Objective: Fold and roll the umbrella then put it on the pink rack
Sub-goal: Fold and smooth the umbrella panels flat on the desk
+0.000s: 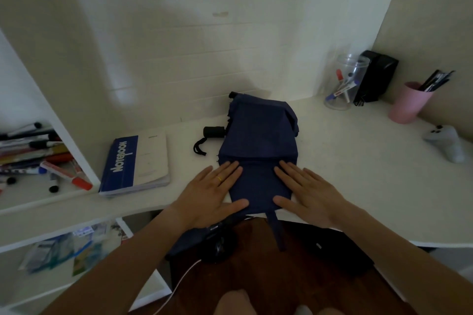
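Observation:
A navy blue umbrella point(258, 140) lies flat on the white desk point(358, 161), its fabric spread toward me. Its black handle point(213, 132) with a wrist cord sticks out to the left. A fabric strap point(276, 233) hangs over the desk's front edge. My left hand point(212, 194) lies flat on the near left side of the fabric, fingers apart. My right hand point(309, 192) presses flat on the near right side. Neither hand grips anything. No pink rack shows in view.
A blue notebook point(135, 163) lies left of the umbrella. Markers point(38, 158) fill a shelf at far left. At back right stand a clear jar of pens point(344, 84), a black box point(376, 79) and a pink cup point(409, 102). A grey controller point(448, 143) lies right.

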